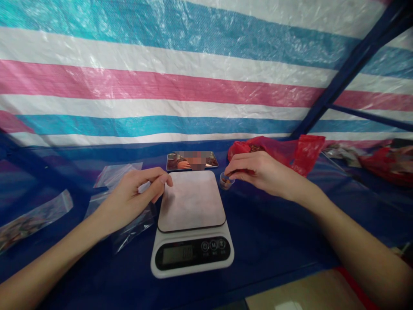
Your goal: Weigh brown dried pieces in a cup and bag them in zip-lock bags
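The scale (193, 234), between the 2 hands, is best kept free of stray pressure: the left hand (130, 191) is loosely curled at the far corner of the plate (192, 200); whether anything is held there cannot be told. The right hand (263, 170) is drawn to a pinch at the rim of the cup (226, 186); whether cup or contents (227, 181) are gripped cannot be told. Upright steadying is advised. Scale: white body, pale square plate, 0.0 apparently displayed. Cup: small, clear, brownish contents.
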The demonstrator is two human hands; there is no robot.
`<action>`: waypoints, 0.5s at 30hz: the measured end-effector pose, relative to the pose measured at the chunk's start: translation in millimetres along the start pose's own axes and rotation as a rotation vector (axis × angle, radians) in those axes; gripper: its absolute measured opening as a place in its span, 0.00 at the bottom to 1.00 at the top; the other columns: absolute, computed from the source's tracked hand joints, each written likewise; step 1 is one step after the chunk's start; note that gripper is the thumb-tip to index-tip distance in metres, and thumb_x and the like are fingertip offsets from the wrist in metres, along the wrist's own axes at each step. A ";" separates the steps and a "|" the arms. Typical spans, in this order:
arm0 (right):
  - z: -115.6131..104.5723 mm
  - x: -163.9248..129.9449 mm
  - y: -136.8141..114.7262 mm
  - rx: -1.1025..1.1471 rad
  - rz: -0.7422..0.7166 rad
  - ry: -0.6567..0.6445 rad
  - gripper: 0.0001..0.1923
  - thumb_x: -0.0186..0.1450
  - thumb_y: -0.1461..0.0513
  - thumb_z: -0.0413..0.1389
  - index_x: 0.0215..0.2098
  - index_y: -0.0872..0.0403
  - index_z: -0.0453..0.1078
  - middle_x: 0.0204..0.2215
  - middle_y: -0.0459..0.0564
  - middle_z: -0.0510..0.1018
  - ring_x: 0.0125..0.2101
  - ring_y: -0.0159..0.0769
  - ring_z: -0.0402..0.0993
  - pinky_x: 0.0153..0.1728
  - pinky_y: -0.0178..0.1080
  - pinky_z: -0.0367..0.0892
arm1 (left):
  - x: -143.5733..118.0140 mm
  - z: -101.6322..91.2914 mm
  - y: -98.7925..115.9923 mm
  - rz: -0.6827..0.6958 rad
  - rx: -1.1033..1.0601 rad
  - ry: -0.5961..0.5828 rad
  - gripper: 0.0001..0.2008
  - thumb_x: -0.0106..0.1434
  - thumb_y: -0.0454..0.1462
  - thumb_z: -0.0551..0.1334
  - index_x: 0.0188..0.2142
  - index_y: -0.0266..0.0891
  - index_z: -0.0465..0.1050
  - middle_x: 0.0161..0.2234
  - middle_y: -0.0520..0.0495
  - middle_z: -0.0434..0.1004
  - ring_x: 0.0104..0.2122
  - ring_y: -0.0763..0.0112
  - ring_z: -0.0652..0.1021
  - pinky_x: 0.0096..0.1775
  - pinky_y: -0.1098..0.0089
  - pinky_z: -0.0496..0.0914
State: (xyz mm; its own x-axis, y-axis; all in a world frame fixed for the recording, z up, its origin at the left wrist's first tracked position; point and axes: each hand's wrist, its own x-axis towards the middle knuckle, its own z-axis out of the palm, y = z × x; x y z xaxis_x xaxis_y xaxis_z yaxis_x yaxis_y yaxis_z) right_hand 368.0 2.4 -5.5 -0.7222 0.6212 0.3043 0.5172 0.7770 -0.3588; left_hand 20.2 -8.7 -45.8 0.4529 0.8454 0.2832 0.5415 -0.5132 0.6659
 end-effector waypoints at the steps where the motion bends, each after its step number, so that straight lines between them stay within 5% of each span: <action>1: 2.9 -0.1 1.1 0.012 0.000 -0.022 0.08 0.75 0.65 0.59 0.42 0.53 0.82 0.38 0.49 0.85 0.37 0.36 0.82 0.42 0.37 0.72 | 0.0 0.0 0.3 0.001 0.001 0.000 0.21 0.77 0.49 0.55 0.35 0.41 0.78 0.23 0.53 0.73 0.25 0.72 0.73 0.24 0.75 0.63; 15: 11.8 0.8 7.1 -0.006 0.000 0.056 0.13 0.70 0.64 0.66 0.53 0.51 0.80 0.43 0.51 0.81 0.39 0.38 0.80 0.42 0.37 0.74 | 0.4 -0.7 2.5 0.031 0.022 -0.005 0.20 0.77 0.47 0.54 0.37 0.41 0.79 0.21 0.55 0.72 0.24 0.73 0.74 0.26 0.74 0.65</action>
State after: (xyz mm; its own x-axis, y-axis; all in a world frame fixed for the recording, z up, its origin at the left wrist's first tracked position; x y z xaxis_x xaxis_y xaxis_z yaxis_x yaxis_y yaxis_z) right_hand 365.6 7.2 -18.3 -0.6958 0.6254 0.3530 0.5199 0.7778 -0.3531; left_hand 21.3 -9.6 -43.6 0.4733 0.8283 0.2998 0.5426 -0.5423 0.6415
